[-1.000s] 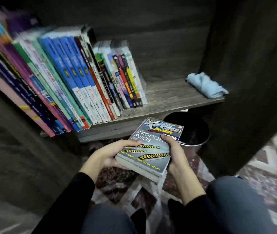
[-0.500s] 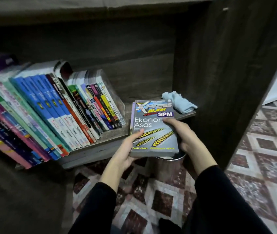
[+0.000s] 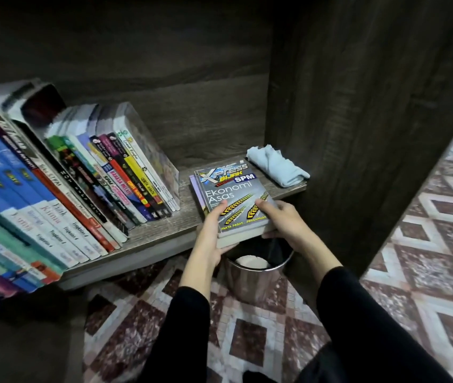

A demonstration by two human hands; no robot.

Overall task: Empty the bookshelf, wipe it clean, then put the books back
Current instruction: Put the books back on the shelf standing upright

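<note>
Hiding fingers beneath, left hand (image 3: pixel 213 229) and right hand (image 3: pixel 284 220) grip books (image 3: pixel 228 186).

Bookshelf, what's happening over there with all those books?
A person is holding a small stack of books flat, with the left hand and right hand gripping its near end. The stack lies partly over the shelf, in the gap between a leaning row of books and a crumpled blue cloth. A metal bin stands on the floor just below.
</note>
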